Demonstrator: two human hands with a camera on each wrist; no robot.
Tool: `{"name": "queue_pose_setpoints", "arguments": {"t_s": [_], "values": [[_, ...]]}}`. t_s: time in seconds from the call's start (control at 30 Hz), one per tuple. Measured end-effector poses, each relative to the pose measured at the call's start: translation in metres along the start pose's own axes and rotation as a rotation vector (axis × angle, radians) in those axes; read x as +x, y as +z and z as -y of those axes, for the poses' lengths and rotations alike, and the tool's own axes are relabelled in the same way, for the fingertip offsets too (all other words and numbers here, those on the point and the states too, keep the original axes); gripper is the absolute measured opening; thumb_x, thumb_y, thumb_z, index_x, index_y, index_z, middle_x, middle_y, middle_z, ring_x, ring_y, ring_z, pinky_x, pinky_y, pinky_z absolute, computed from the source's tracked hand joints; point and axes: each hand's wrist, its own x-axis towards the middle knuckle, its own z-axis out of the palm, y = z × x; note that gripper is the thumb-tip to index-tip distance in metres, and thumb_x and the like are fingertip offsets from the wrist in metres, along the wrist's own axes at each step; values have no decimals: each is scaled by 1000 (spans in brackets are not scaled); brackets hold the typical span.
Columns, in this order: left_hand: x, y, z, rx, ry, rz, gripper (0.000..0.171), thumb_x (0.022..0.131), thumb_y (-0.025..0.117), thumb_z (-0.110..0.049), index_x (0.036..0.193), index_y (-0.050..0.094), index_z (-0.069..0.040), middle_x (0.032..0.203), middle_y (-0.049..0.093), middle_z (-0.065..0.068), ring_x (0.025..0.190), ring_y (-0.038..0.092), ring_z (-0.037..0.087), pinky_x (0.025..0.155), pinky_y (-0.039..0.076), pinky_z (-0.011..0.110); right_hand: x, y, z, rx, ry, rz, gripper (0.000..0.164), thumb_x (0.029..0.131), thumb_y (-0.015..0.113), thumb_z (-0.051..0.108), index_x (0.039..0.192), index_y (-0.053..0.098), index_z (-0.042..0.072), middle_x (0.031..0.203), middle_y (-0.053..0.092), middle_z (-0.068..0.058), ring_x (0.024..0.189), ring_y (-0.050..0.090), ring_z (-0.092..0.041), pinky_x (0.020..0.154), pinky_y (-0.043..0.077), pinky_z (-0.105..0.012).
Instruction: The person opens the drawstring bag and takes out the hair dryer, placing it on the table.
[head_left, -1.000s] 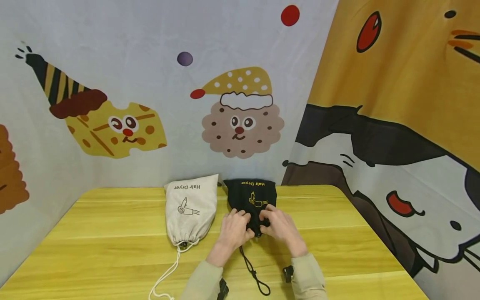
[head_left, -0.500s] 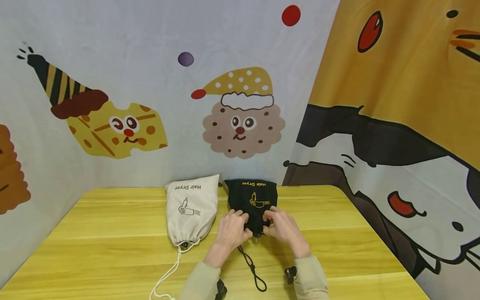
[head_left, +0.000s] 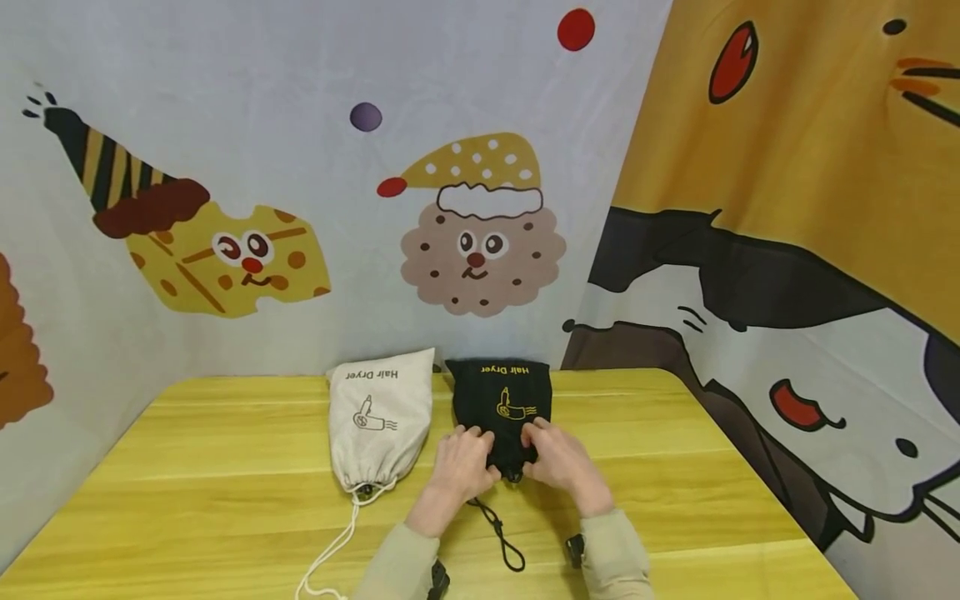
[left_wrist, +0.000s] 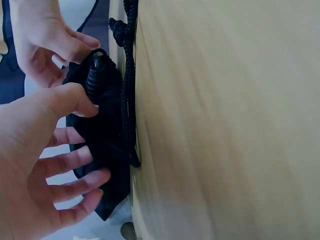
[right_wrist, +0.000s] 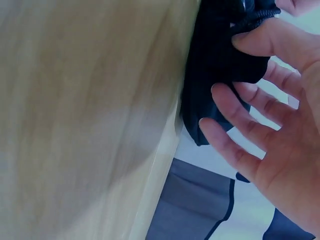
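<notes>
A black drawstring bag (head_left: 491,400), printed "Hair Dryer" in yellow with a dryer drawing, lies near the table's far edge. My left hand (head_left: 461,461) holds the left side of its gathered neck between thumb and fingers. On the right side, my right hand (head_left: 561,457) pinches the fabric, which bunches up under the thumb (right_wrist: 252,42) in the right wrist view. Between the hands sits a dark cord stopper (left_wrist: 95,75), seen in the left wrist view. The knotted black cord (head_left: 498,533) trails over the table toward me, its upper part partly hidden by my left hand.
A cream drawstring bag (head_left: 382,400) with the same print in dark lines lies left of the black one. Its white cord (head_left: 333,546) runs toward the front. Behind the wooden table (head_left: 225,500) hangs a cartoon-printed cloth (head_left: 480,83).
Both hands stay at the black bag's neck and have shifted slightly toward me. The cord's hanging loop has drawn up closer to the bag. The cream bag has not moved.
</notes>
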Motion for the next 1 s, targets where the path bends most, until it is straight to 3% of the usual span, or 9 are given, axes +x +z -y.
{"name": "queue_pose_setpoints", "arguments": {"t_s": [0.13, 0.27, 0.47, 0.67, 1.0], "values": [[1, -2, -3, 11, -13, 44, 31, 74, 74, -37, 95, 66, -17, 87, 64, 3, 77, 57, 24, 63, 49, 38, 1, 2, 5, -32, 16, -5, 28, 70, 80, 15, 84, 56, 13, 82, 47, 2, 63, 45, -14, 52, 37, -30], [1, -2, -4, 21, -7, 43, 27, 76, 74, -37, 95, 66, -18, 88, 64, 2, 79, 58, 24, 63, 49, 39, 2, 3, 6, -53, 17, -44, 23, 72, 78, 15, 82, 58, 14, 80, 47, 3, 61, 44, -13, 50, 35, -28], [0, -1, -1, -6, 5, -26, 13, 79, 70, -29, 86, 64, -19, 81, 62, 2, 69, 54, 22, 56, 46, 36, 2, 4, 4, -41, 26, -76, 18, 74, 73, 15, 82, 57, 14, 78, 45, 3, 59, 40, -12, 48, 32, -25], [1, 0, 2, -37, 2, -113, 16, 78, 70, -29, 89, 65, -18, 83, 64, 3, 69, 55, 22, 54, 47, 35, 1, 2, -1, -27, 25, -135, 21, 73, 72, 12, 81, 54, 16, 78, 43, 4, 57, 37, -11, 49, 31, -24], [1, -1, 9, -51, -3, -169, 18, 74, 73, -28, 84, 62, -18, 79, 61, 1, 68, 54, 21, 51, 45, 32, 2, -1, -4, -17, 38, -171, 23, 72, 73, 12, 82, 52, 16, 78, 45, 4, 56, 38, -11, 49, 32, -25]]}}
